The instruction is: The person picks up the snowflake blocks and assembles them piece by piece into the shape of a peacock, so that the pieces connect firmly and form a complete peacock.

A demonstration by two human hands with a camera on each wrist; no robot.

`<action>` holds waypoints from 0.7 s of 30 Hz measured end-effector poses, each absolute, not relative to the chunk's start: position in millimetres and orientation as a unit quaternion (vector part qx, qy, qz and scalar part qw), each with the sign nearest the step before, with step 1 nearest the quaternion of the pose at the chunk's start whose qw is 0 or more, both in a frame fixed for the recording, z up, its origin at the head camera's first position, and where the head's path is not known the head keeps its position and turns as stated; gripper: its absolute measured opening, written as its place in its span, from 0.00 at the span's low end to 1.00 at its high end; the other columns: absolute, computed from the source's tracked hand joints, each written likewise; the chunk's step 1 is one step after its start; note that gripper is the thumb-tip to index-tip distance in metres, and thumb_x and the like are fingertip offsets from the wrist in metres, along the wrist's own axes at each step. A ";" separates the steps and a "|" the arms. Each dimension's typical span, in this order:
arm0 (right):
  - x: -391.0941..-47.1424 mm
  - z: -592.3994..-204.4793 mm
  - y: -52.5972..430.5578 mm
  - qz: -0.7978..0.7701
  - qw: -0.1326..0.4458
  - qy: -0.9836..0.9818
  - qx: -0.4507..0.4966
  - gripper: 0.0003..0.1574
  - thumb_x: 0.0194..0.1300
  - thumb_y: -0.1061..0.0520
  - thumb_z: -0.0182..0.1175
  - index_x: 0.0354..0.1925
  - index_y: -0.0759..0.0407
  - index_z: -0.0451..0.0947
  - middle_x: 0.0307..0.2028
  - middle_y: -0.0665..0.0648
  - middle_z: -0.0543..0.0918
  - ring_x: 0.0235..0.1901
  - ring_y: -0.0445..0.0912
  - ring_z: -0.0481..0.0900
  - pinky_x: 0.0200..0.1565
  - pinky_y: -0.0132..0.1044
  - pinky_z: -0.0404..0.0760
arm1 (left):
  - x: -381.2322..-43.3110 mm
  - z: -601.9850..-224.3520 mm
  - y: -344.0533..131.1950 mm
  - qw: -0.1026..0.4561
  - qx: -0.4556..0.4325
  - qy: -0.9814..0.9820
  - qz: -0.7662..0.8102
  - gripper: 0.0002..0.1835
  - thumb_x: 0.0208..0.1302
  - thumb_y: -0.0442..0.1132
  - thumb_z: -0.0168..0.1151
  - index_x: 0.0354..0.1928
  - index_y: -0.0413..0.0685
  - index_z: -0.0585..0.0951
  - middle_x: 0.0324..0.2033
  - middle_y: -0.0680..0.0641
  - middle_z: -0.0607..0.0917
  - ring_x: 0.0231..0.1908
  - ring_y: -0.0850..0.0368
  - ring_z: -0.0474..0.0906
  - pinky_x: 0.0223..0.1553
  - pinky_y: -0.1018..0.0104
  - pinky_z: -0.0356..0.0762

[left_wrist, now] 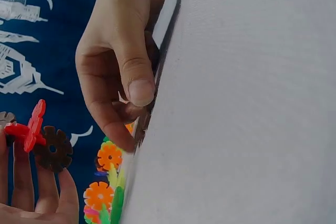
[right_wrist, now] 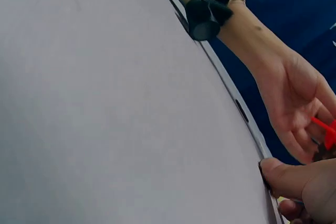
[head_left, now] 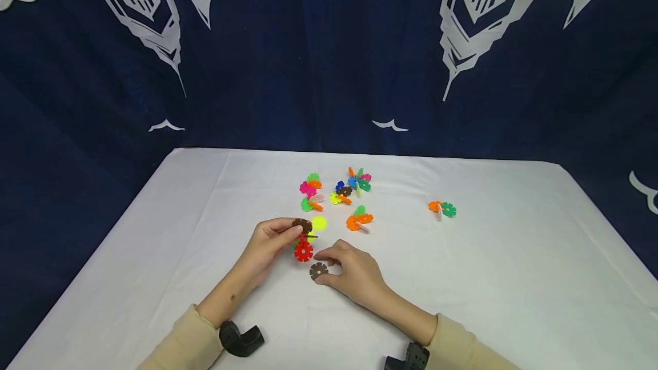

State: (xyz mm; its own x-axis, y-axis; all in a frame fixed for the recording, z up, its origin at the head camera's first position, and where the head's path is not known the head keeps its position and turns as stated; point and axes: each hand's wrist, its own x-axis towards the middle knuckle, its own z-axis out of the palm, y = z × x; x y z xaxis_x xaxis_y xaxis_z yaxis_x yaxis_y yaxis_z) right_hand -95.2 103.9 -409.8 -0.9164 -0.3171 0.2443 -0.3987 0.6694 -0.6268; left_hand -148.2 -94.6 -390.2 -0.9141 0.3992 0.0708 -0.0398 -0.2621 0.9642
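My left hand (head_left: 267,241) pinches a small build of notched plastic flower discs between thumb and fingers. It has a brown disc (head_left: 303,224) at the top and a red disc (head_left: 303,252) below. In the left wrist view the red discs (left_wrist: 34,129) cross each other beside a brown disc (left_wrist: 53,149). My right hand (head_left: 357,273) is bent round a loose brown flower disc (head_left: 319,270) low at the table. Its thumb touches the disc's near edge and the index finger is at the far edge; the right wrist view hides most of this disc.
Behind my hands stand several joined flower-disc clusters, among them an orange and green one (head_left: 360,218) and a multicoloured one (head_left: 358,181). A yellow disc (head_left: 319,223) is just past the left hand. Another cluster (head_left: 442,209) lies apart at right on the white tablecloth (head_left: 514,273).
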 end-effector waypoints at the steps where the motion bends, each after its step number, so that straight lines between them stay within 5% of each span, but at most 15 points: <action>1: -95.3 -409.7 101.6 0.343 0.056 -0.917 0.195 0.18 0.46 0.53 0.75 0.38 0.52 0.83 0.28 0.42 0.72 0.28 0.36 0.70 0.26 0.30 0.71 | -148.2 -390.8 -95.1 0.141 0.147 0.590 0.781 0.11 0.64 0.29 0.57 0.35 0.51 0.86 0.37 0.49 0.85 0.40 0.57 0.79 0.47 0.66 0.77; 9: -91.0 -406.0 112.7 0.464 -0.003 -0.870 0.169 0.11 0.53 0.63 0.70 0.32 0.56 0.76 0.23 0.45 0.75 0.20 0.37 0.70 0.22 0.28 0.72 | -144.3 -396.2 -92.0 0.161 0.110 0.588 0.785 0.09 0.62 0.28 0.59 0.33 0.49 0.85 0.31 0.51 0.85 0.33 0.60 0.79 0.43 0.67 0.78; 14: -79.3 -401.7 141.8 0.671 -0.111 -0.731 0.060 0.11 0.61 0.67 0.61 0.41 0.72 0.73 0.26 0.56 0.81 0.23 0.42 0.79 0.29 0.32 0.82 | -134.3 -400.2 -80.8 0.196 0.109 0.599 0.769 0.04 0.61 0.30 0.61 0.34 0.44 0.84 0.28 0.51 0.85 0.30 0.62 0.79 0.41 0.67 0.79; 21: -58.8 -388.6 157.7 0.788 -0.142 -0.596 -0.064 0.16 0.64 0.63 0.58 0.49 0.71 0.71 0.30 0.55 0.82 0.28 0.41 0.81 0.35 0.28 0.81 | -117.7 -405.8 -61.8 0.235 0.130 0.601 0.753 0.04 0.58 0.30 0.65 0.35 0.37 0.83 0.29 0.51 0.84 0.30 0.62 0.79 0.41 0.65 0.80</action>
State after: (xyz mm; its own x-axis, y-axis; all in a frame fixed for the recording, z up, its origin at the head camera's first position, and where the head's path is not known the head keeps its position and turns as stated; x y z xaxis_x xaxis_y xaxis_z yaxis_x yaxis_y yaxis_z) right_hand -58.8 157.7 -388.6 -0.9517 -0.1478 -0.2691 0.2992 -0.2498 -0.9209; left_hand -117.7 -61.8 -405.8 -0.8561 0.5094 -0.0869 -0.1970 -0.1663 0.9662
